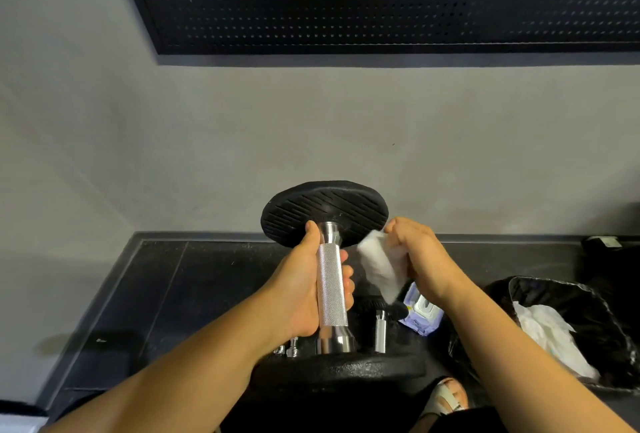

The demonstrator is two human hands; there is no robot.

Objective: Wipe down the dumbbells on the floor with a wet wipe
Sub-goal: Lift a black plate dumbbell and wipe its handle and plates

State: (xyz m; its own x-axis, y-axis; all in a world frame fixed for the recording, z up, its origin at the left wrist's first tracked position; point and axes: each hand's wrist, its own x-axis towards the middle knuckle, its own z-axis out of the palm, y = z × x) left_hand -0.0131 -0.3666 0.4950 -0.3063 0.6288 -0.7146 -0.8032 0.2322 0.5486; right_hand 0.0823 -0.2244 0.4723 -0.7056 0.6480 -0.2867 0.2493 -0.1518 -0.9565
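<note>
A dumbbell (pixel 325 211) with black round plates and a knurled silver handle is held up lengthwise in front of me, its far plate toward the grey wall. My left hand (pixel 304 287) grips the handle. My right hand (pixel 415 252) holds a white wet wipe (pixel 381 266) just right of the handle, close to the far plate's lower edge. Under the held one, a second dumbbell's silver handle (pixel 380 330) shows on the dark floor; its plates are mostly hidden.
A wet wipe pack (pixel 423 315) lies on the floor right of the dumbbells. A black bag (pixel 561 294) with used white wipes (pixel 550 335) inside sits at the right. The grey wall stands close ahead. A sandalled foot (pixel 448 394) is at the bottom.
</note>
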